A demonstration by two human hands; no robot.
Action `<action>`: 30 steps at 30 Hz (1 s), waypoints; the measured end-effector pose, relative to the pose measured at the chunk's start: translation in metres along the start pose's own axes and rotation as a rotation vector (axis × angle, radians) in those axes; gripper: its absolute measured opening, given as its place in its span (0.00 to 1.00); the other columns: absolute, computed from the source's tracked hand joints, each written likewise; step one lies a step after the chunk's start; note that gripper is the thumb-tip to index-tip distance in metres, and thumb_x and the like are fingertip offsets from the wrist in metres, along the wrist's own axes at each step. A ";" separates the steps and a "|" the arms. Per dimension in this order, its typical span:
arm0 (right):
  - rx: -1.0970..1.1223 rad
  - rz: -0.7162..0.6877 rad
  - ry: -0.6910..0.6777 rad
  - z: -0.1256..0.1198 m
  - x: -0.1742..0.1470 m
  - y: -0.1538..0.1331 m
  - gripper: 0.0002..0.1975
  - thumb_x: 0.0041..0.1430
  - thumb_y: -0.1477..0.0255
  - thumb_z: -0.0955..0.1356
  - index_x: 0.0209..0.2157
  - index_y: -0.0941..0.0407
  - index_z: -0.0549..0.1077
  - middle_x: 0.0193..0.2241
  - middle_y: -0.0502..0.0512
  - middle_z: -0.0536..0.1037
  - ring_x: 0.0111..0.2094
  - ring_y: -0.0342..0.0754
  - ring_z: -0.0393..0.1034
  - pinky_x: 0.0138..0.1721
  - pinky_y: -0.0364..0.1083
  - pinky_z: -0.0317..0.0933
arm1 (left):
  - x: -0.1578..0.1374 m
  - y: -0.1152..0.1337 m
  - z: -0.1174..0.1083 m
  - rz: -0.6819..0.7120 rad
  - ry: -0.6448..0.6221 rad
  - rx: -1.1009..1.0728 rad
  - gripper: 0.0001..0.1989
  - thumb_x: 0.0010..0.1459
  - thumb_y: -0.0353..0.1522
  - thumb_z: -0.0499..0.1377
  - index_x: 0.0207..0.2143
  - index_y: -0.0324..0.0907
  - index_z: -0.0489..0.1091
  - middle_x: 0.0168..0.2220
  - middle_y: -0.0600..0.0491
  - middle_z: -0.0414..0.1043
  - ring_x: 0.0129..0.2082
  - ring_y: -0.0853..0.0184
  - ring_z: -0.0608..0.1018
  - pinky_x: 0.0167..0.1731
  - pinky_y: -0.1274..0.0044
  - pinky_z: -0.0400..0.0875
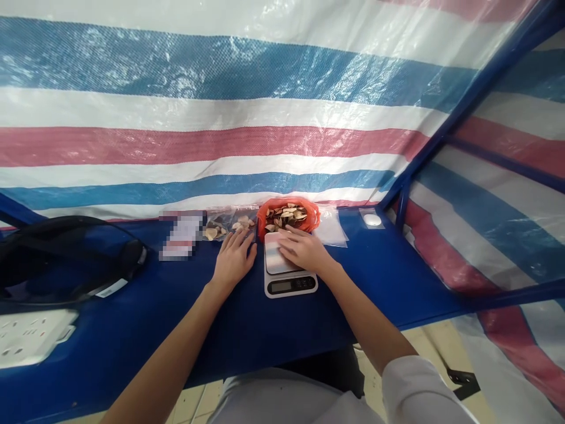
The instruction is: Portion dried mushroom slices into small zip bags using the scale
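My left hand rests with fingers spread at the near edge of clear plastic bags that hold pale dried slices. Over the shiny top plate of a white digital kitchen scale lies my right hand, its fingers stretched towards an orange plastic bag. That bag stands open behind the scale, full of brown and cream dried slices. Both hands hold nothing that I can see. The scale's display faces me, and I cannot read a number on it.
A blue table carries everything. White sheets or flat bags lie right of the orange bag, and a round white object sits farther right. Leftward are a blurred-out packet, a black headset and a white power strip. Striped sheeting hangs behind.
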State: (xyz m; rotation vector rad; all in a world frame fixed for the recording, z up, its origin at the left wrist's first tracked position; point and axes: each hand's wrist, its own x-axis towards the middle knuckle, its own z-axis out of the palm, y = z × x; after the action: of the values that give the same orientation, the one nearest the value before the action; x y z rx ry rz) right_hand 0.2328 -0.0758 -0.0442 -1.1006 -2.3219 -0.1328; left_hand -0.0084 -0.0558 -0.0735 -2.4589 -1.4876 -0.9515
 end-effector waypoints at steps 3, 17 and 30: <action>0.021 0.187 0.034 -0.015 -0.031 0.022 0.12 0.68 0.67 0.66 0.46 0.52 0.81 0.57 0.55 0.77 0.60 0.55 0.71 0.57 0.52 0.71 | -0.002 0.009 0.008 -0.015 -0.029 0.028 0.19 0.67 0.35 0.50 0.52 0.40 0.76 0.59 0.41 0.73 0.64 0.50 0.71 0.66 0.55 0.61; 0.029 0.340 -0.233 -0.016 -0.084 0.076 0.25 0.71 0.64 0.61 0.66 0.53 0.65 0.67 0.55 0.65 0.70 0.56 0.55 0.70 0.59 0.52 | -0.004 0.013 0.012 -0.089 -0.157 0.112 0.24 0.67 0.37 0.49 0.57 0.34 0.72 0.64 0.36 0.67 0.68 0.48 0.64 0.66 0.58 0.60; 0.065 0.369 -0.217 -0.016 -0.082 0.075 0.23 0.71 0.64 0.62 0.65 0.51 0.68 0.66 0.57 0.66 0.69 0.58 0.57 0.69 0.63 0.52 | -0.006 0.010 0.017 -0.103 -0.155 0.028 0.23 0.66 0.38 0.49 0.55 0.37 0.74 0.62 0.38 0.69 0.67 0.47 0.66 0.65 0.55 0.61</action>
State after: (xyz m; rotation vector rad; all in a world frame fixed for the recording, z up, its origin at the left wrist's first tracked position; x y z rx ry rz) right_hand 0.3365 -0.0872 -0.0849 -1.5518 -2.2393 0.2090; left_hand 0.0060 -0.0587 -0.0883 -2.5086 -1.6783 -0.7649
